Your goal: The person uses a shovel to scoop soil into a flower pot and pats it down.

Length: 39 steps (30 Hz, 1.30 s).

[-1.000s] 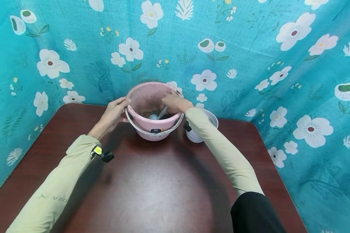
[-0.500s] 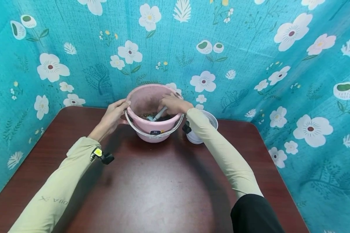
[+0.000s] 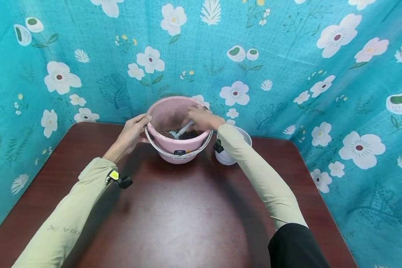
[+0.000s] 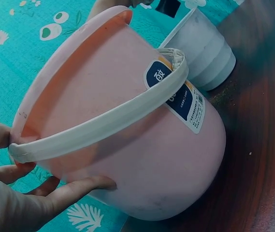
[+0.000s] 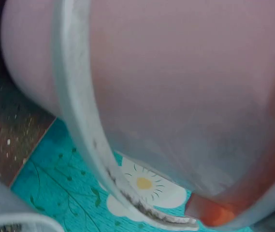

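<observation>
The fingers of the left hand hold the rim of a pink bucket standing on the counter just beside a white pot, while the right hand, reaching inside, grips a tilted tool by its pale handle at the dark contents.

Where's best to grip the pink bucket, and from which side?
Probably the rim of the bucket, from the left, where the left hand grips: the handle hangs low across the front, and the white pot stands close on the right.
</observation>
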Available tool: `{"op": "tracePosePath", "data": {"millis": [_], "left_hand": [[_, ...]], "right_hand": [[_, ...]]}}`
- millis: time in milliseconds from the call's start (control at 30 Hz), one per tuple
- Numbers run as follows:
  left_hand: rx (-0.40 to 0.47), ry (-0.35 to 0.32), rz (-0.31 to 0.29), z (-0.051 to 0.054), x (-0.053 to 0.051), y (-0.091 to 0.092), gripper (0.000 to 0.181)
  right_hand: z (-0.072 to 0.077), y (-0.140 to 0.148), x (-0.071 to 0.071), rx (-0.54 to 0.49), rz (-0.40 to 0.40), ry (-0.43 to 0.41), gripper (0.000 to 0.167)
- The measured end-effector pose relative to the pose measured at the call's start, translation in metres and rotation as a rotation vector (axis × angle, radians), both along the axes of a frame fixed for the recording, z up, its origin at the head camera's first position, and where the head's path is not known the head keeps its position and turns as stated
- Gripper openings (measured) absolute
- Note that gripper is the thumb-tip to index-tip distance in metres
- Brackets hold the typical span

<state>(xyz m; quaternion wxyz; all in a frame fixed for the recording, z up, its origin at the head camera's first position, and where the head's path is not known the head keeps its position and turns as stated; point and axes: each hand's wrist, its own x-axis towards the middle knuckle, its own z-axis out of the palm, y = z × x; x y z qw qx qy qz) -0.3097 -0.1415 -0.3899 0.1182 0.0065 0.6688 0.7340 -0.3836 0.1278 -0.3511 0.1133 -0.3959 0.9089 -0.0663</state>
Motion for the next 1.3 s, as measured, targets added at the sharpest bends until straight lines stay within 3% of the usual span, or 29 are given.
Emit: {"op": "tracePosePath", "data": {"millis": [167, 433, 833, 1033, 1300], "left_hand": [[-0.009, 0.010, -0.002, 0.002, 0.000, 0.000, 0.060], [-0.002, 0.002, 0.010, -0.001, 0.001, -0.001, 0.061], [-0.013, -0.010, 0.006, -0.001, 0.000, 0.001, 0.061], [-0.009, -0.010, 0.003, 0.000, 0.001, 0.002, 0.061], [-0.030, -0.004, -0.005, 0.000, 0.003, 0.000, 0.062]], "right_hand": [[0.004, 0.001, 0.004, -0.034, 0.003, 0.031, 0.021], [0.013, 0.010, 0.004, -0.077, 0.008, -0.016, 0.026], [0.024, 0.022, 0.013, -0.116, -0.033, 0.012, 0.030], [0.029, 0.039, 0.015, -0.151, -0.078, 0.079, 0.029], [0.022, 0.056, 0.021, -0.227, -0.097, 0.158, 0.030]]}}
